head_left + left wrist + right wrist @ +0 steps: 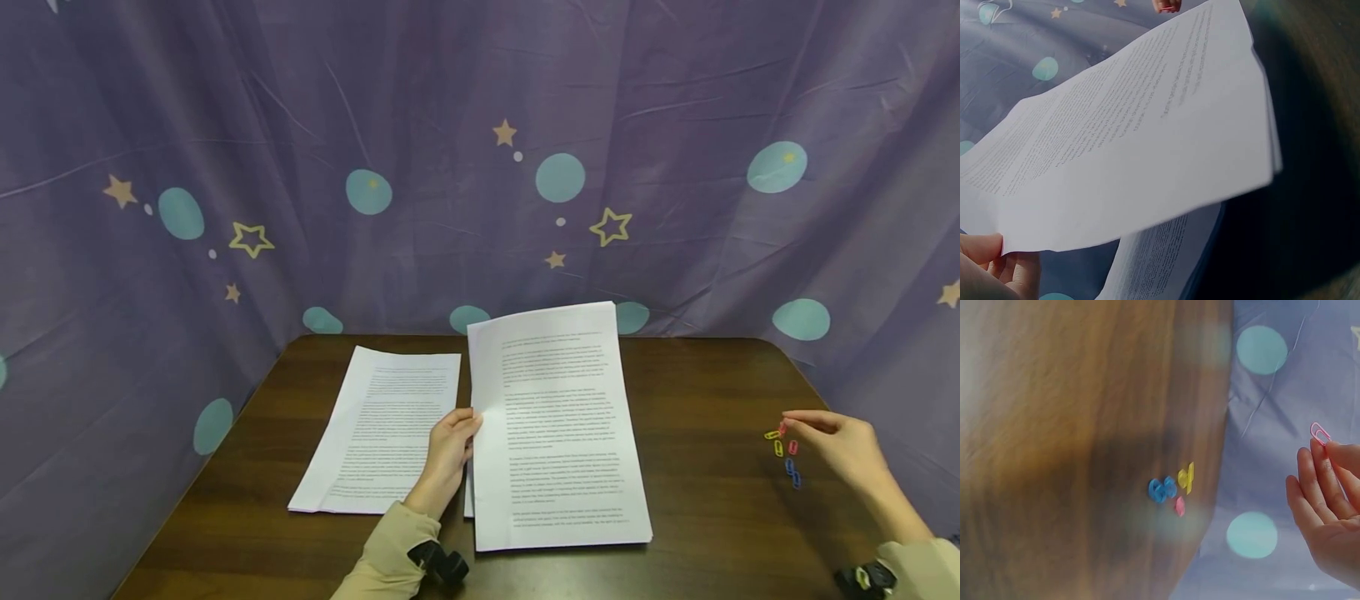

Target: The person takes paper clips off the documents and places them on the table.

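Observation:
My left hand (448, 454) grips the left edge of a few printed sheets (562, 433), thumb in front and fingers behind. The sheets are lifted off the table, and a bit of white paper shows beneath them. In the left wrist view, thumb and fingers (1019, 269) pinch the paper's corner. Over at the right, my right hand (843, 446) pinches a pink paper clip (1319, 434) between thumb and forefinger. Below that hand lie several loose clips: yellow clips (778, 448), a pink clip (793, 447) and blue clips (792, 473).
A second stack of printed paper (397, 425) lies left of the left hand. The brown wooden table (705, 400) ends at the back against a purple curtain (435, 100) patterned with stars and dots.

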Action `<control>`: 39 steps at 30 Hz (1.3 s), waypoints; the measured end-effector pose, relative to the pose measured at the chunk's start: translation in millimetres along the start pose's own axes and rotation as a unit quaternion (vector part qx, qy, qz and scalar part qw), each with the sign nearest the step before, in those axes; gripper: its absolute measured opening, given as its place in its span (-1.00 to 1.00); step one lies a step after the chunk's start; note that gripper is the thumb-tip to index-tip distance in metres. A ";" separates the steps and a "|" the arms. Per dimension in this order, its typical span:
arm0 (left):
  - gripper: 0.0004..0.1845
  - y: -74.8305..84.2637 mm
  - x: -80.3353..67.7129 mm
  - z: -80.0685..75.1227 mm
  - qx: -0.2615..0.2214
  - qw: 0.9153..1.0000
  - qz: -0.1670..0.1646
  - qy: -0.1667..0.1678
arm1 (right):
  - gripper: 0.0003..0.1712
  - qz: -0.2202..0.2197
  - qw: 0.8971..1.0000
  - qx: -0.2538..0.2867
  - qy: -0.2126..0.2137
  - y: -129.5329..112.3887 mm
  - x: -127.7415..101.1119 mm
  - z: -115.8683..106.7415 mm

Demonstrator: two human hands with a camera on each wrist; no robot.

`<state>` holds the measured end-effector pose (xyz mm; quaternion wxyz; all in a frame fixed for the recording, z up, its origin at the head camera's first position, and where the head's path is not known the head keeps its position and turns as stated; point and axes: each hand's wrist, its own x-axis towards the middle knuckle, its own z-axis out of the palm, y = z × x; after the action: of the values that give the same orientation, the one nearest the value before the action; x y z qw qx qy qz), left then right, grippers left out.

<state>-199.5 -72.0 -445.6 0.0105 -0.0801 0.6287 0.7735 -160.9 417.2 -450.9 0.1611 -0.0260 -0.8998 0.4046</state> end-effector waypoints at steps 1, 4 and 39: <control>-0.87 -0.1 -0.1 0.1 -0.001 1.000 0.000 -0.001 | -0.68 0.005 1.000 -0.002 -0.001 10.7 1.2 0.4; -0.87 -0.1 -0.6 0.2 -0.003 1.000 0.002 -0.002 | -0.69 0.009 1.000 -0.012 -0.005 38.7 4.1 0.8; -0.85 -0.8 -0.4 -0.8 -0.006 1.000 -0.003 0.000 | -0.69 0.031 0.990 -0.105 -0.084 56.4 -21.8 -10.3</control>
<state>-198.9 -72.6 -446.5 0.0126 -0.0824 0.6237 0.7772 -141.8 458.6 -491.9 0.0690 -0.0369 -0.9464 0.3133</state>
